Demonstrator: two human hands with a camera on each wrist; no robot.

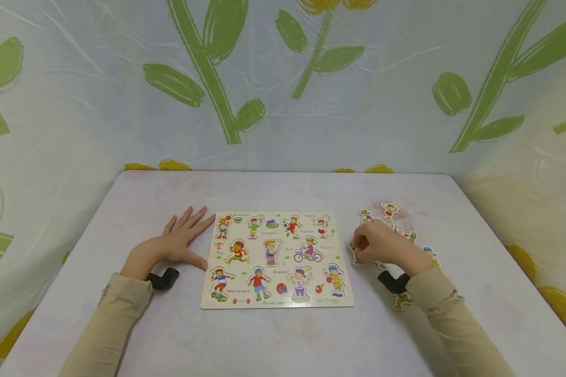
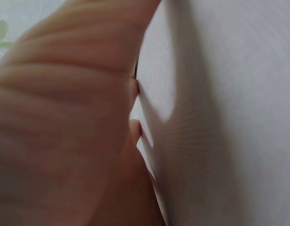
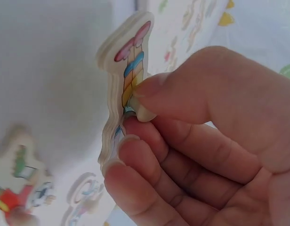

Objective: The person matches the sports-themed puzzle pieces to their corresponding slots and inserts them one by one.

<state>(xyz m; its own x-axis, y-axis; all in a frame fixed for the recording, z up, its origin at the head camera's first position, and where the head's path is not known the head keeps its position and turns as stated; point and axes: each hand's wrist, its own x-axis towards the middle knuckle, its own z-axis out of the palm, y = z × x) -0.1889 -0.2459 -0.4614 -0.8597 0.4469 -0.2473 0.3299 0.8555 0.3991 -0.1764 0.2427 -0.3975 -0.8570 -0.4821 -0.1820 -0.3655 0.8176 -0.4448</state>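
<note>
A flat puzzle board (image 1: 346, 297) printed with sports figures lies in the middle of the table in the head view. My left hand (image 1: 176, 243) rests with fingers spread at its left edge; thumb and a fingertip touch or nearly touch the board. In the left wrist view the palm (image 2: 65, 117) fills much of the picture. Right of the board, my right hand (image 1: 382, 243) pinches a figure-shaped puzzle piece (image 3: 133, 63) between thumb and fingers. That piece shows pink shoes and blue bands on the legs; fingers cover its upper part.
Loose puzzle pieces lie around and partly under my right hand, among them a tennis figure (image 1: 390, 210), a blue-capped figure (image 1: 431, 255) and one near the wrist (image 1: 402, 300). A black wrist camera (image 1: 164, 279) sits at the left cuff. Leaf-patterned cloth (image 1: 382, 131) stands behind the table.
</note>
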